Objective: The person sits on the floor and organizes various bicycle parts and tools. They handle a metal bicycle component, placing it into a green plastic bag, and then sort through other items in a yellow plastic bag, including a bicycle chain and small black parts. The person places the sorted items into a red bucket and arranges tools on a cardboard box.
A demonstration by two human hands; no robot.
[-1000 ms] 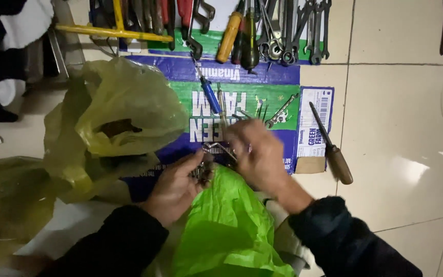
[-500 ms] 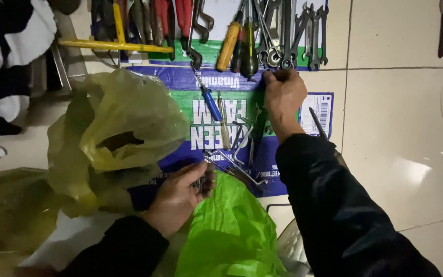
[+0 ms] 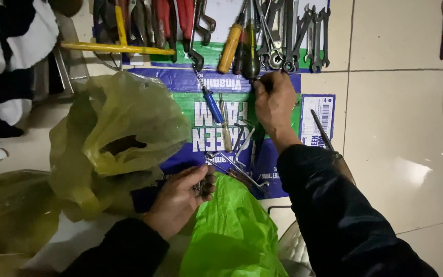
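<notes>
My left hand (image 3: 180, 197) is closed on a clump of small dark metal parts (image 3: 202, 184) at the upper edge of a bright green plastic bag (image 3: 232, 231). My right hand (image 3: 275, 102) reaches up to a row of tools, and its fingers curl around the lower end of a dark-handled screwdriver (image 3: 250, 54). An orange-handled screwdriver (image 3: 230, 46) lies just left of it, and several spanners (image 3: 303, 36) lie to its right. Between my hands, a loose heap of thin bent metal keys (image 3: 237, 154) rests on a flattened blue and green cardboard box (image 3: 201, 82).
A crumpled yellow plastic bag (image 3: 124, 128) gapes open at the left. A blue-handled screwdriver (image 3: 212, 105), red-handled pliers (image 3: 185, 15) and a yellow bar (image 3: 114, 47) lie on the cardboard. A long thin tool (image 3: 324, 133) rests at its right edge, on the pale tiled floor (image 3: 401, 128).
My right hand left the small parts by my left hand and reached up to the tool row, where it now sits slightly lower and further left. My left hand stays by the green bag.
</notes>
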